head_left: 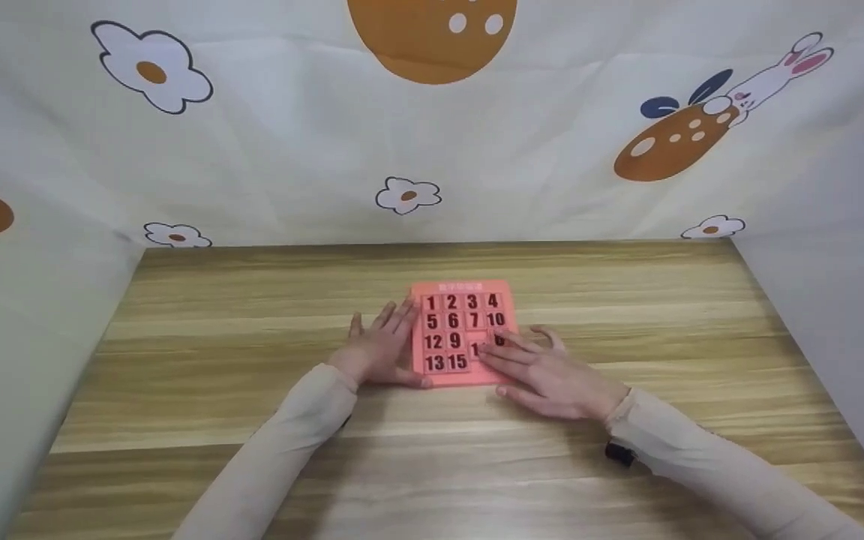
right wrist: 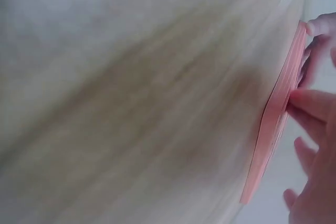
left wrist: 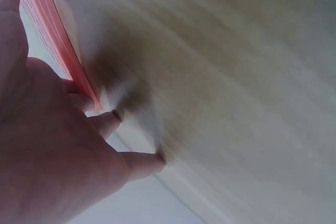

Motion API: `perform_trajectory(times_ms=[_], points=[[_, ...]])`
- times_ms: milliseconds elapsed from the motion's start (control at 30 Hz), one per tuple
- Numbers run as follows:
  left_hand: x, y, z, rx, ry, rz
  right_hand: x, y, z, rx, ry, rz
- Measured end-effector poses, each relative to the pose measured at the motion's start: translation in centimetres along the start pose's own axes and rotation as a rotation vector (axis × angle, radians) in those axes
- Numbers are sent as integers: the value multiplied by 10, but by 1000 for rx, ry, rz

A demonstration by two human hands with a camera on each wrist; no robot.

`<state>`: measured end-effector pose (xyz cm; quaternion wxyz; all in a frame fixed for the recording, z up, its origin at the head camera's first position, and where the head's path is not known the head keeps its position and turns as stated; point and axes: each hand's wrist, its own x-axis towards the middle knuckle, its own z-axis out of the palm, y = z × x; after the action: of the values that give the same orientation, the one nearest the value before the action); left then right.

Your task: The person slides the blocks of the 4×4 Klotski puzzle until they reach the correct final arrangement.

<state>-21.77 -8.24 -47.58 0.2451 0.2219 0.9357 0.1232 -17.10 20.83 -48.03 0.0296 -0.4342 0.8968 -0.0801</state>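
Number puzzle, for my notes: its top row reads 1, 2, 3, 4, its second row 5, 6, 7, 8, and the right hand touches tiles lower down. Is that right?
Not quite: the head view shows the number puzzle with a 10 tile, not 8, ending its second row. The top row and the right hand are as you say.

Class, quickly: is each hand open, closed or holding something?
Left hand: open, touching the left edge of the number puzzle.
Right hand: open, touching the puzzle's tiles.
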Motion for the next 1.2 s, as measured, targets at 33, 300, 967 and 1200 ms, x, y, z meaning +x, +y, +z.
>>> perform_trajectory(times_ms=[33,300,967,1200], points=[[0,0,0,-1,-2,-2,2,0,0,-8,-3,17],[-1,0,2,-1,4,6,-2,6,0,4,43,27],[-2,0,0,0,7,0,-9,-6,1,-3,171,-71],[-2,0,0,9,13,4,13,-19,2,25,47,-68]])
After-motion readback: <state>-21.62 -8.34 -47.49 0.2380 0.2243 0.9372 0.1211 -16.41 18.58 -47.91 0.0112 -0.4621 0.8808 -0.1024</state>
